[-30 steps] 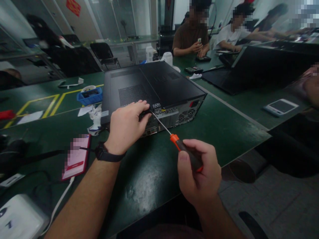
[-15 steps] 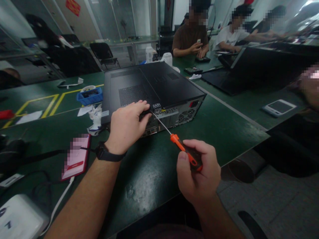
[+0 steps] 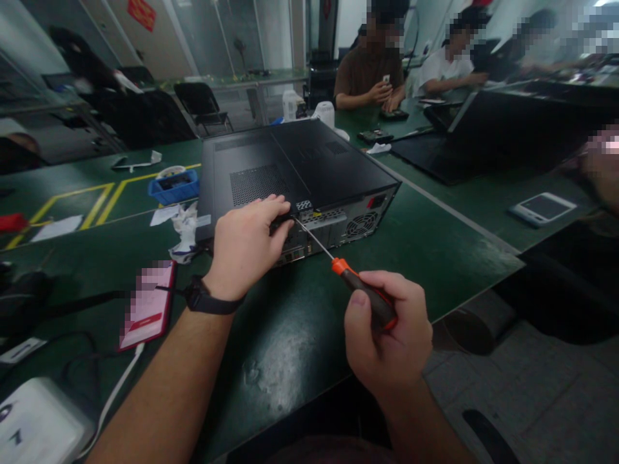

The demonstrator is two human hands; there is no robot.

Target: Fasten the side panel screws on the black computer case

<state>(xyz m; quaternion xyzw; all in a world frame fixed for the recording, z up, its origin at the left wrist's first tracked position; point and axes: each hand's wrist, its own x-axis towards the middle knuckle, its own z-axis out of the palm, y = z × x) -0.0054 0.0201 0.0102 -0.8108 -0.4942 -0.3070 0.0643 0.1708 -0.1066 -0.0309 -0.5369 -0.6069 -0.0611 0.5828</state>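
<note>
A black desktop computer case [image 3: 309,154] lies flat on the green table, its rear panel with ports, slots and a fan grille facing me. My left hand [image 3: 251,241] is closed at the rear top edge, fingers above and thumb below; what lies between the fingertips is mostly hidden. In my right hand [image 3: 389,332] is a screwdriver [image 3: 363,296] with an orange and dark grey handle, held between thumb and curled fingers. Its thin metal shaft slants up to the left. The tip meets the rear edge right beside my left fingertips, and the exact contact point is too small to make out.
Left of the case stand a blue bin [image 3: 175,187] and a crumpled wrapper [image 3: 184,232]. A red-edged phone [image 3: 149,306] and a white charger box [image 3: 43,422] lie nearer me. At right are a pale phone [image 3: 544,209] and a large black panel [image 3: 512,132]. Other people sit beyond.
The screwdriver's handle has rolled about its length, so its grey side now shows where orange did. My right hand has shifted slightly right. My left hand and the case stay put.
</note>
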